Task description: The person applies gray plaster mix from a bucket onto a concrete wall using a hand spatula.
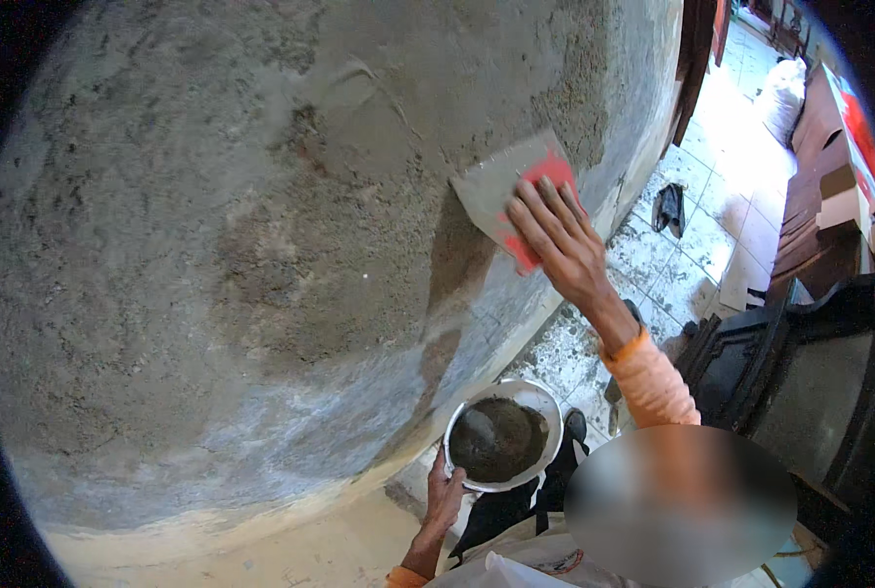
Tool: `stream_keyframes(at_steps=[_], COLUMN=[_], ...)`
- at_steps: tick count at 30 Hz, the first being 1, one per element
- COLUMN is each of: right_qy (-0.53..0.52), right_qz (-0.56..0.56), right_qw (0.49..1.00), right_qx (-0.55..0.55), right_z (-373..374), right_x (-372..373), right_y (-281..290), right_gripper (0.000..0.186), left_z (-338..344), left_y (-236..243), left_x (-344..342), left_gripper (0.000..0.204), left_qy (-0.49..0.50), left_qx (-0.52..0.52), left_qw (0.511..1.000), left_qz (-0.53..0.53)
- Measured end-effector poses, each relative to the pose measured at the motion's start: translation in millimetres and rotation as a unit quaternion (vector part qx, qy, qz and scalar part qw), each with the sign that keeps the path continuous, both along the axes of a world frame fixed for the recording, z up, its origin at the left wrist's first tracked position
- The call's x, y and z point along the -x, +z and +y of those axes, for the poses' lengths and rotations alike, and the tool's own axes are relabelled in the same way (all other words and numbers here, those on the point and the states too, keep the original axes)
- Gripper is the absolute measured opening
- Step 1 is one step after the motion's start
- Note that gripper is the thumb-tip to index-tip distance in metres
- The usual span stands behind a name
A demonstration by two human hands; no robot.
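My right hand [560,235] grips a wide, flat scraper [491,186] with a grey blade and a red upper part. The blade lies against a rough grey plastered wall [349,196], or very close to it. Below, my left hand [441,495] is closed on the rim of a white bowl [555,416], its thumb on the near edge. Wet grey-brown mortar [516,441] fills much of the bowl. On the wall, coarse dark mortar [291,274] surrounds smoother areas, and a damp dark streak [457,250] runs down beneath the scraper.
Light floor tiles [682,269] spattered with mortar run along the wall's foot. A crumpled black item [669,210] lies on them. Dark carved furniture [800,367] stands close on my right, with a brown-covered stack [810,196] and a white sack [780,98] beyond.
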State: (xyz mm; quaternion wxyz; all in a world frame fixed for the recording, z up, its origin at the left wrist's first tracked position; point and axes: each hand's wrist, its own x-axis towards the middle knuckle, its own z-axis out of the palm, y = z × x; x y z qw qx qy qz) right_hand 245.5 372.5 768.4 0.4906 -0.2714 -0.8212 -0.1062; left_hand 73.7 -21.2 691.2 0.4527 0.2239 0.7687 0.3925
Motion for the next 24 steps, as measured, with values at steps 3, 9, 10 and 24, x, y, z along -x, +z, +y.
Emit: stream_keyframes(at_steps=[3, 9, 10, 24], right_qy=[0.015, 0.044, 0.031, 0.030], right_qz=[0.089, 0.150, 0.126, 0.051], right_qw=[0.995, 0.984, 0.986, 0.997], right_qx=[0.036, -0.080, -0.108, 0.054], right_z=[-2.4, 24.7, 29.9, -75.1], right_x=[-11.3, 4.1, 10.5, 59.9], right_y=[17.1, 147.4, 159.2, 6.2], right_gripper=[0.053, 0.055, 0.054, 0.049], left_z=[-3.2, -7.5, -8.4, -29.1], left_y=[-12.4, -36.3, -41.9, -37.0], left_x=[1.0, 9.3, 9.3, 31.4], left_gripper=[0.072, 0.071, 0.070, 0.075], left_qy=[-0.018, -0.044, -0.028, -0.089], left_qx=[-0.016, -0.003, -0.017, -0.022], left_qw=[0.999, 0.999, 0.999, 0.995], left_qz=[0.021, 0.015, -0.017, 0.028])
